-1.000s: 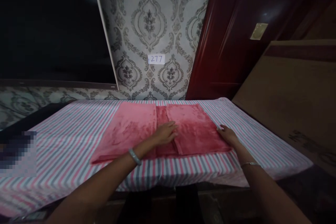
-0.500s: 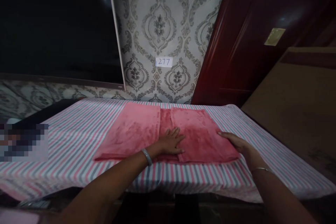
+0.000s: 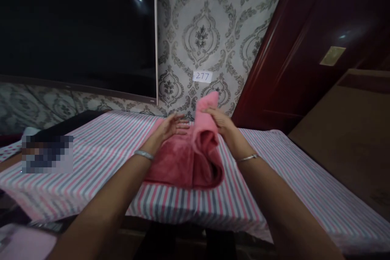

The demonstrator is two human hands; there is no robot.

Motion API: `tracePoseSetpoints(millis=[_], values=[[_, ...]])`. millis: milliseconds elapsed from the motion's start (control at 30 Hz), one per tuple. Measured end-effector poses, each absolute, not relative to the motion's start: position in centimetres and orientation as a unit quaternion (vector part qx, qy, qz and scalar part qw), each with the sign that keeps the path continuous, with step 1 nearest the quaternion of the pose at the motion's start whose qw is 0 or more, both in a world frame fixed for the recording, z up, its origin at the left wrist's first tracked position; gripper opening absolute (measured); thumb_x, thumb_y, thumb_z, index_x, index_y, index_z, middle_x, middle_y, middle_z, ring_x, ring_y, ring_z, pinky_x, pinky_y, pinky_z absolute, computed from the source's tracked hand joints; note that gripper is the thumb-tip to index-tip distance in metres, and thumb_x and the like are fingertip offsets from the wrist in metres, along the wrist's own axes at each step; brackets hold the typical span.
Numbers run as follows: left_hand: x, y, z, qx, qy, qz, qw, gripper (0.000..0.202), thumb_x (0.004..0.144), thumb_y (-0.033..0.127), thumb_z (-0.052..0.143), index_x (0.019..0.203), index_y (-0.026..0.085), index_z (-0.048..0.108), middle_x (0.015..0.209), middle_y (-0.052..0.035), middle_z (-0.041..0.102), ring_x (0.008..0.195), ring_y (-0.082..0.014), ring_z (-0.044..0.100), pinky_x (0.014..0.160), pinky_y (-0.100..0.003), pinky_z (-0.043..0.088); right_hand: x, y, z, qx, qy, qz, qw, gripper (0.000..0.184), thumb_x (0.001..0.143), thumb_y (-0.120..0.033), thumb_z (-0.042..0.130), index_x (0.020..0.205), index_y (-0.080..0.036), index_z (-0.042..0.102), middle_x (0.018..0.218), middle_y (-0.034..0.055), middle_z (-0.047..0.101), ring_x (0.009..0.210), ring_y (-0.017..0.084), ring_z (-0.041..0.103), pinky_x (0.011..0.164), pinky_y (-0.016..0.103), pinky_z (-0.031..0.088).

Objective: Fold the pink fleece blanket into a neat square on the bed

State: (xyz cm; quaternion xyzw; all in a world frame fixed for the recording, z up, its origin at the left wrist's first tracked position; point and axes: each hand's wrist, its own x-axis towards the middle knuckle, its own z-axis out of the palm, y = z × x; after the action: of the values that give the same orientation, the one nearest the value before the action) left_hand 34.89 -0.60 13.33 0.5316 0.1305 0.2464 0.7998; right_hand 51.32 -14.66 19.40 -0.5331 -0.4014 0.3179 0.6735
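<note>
A pink plush cloth (image 3: pixel 175 162) lies folded on the striped tablecloth (image 3: pixel 100 150). Its right part stands lifted and curls over toward the left, with an open loop facing me. My right hand (image 3: pixel 222 122) grips the raised part near its top, thumb on the near side. To the left, my left hand (image 3: pixel 173 126) hovers over the flat part with fingers spread, palm turned toward the lifted fold and nothing held. Whether its fingertips brush the cloth I cannot tell.
A large dark television screen (image 3: pixel 76 28) hangs at the back left. On the patterned wall a paper label (image 3: pixel 202 76) reads 277. A brown box-like panel (image 3: pixel 347 130) stands along the right side. Part of another person, blurred out, shows at the left edge.
My right hand has raised the cloth's right side and carried it up and leftward. My left hand has come off the cloth's middle and moved left and up. The view has shifted slightly.
</note>
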Motion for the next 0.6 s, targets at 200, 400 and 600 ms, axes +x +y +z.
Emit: tracePoseSetpoints(millis=[200,400,600], values=[[26.7,3.5,11.5,0.490,0.271,0.260,0.786,0.059,0.077,0.063,0.065,0.105,0.012,0.071,0.092,-0.0150,0.077,0.084,-0.0305,0.073,0.076,-0.042,0.058,39.9,-8.1,13.8,-0.486,-0.442,0.515,0.550,0.045,0.075,-0.023,0.077,0.116,-0.022,0.059,0.074,-0.0029,0.066,0.064,0.014,0.063,0.060,0.027,0.053],[23.8,4.8,6.8,0.490,0.342,0.213,0.773,0.044,0.063,0.040,0.083,0.097,0.015,0.073,0.086,-0.0093,0.078,0.085,-0.0278,0.073,0.080,-0.038,0.058,41.9,-11.1,7.2,-0.510,-0.407,0.539,0.532,0.049,0.070,-0.029,0.083,0.114,-0.021,0.064,0.080,0.0011,0.073,0.060,0.015,0.065,0.052,0.026,0.053],[24.1,4.2,7.8,0.566,0.387,0.341,0.643,0.056,0.054,0.032,0.090,0.104,0.015,0.071,0.094,-0.0085,0.078,0.094,-0.0291,0.071,0.081,-0.033,0.054,48.7,-16.4,6.7,-0.584,-0.310,0.406,0.630,0.041,0.068,-0.030,0.075,0.106,-0.021,0.066,0.087,0.0042,0.074,0.065,0.014,0.066,0.055,0.024,0.052]])
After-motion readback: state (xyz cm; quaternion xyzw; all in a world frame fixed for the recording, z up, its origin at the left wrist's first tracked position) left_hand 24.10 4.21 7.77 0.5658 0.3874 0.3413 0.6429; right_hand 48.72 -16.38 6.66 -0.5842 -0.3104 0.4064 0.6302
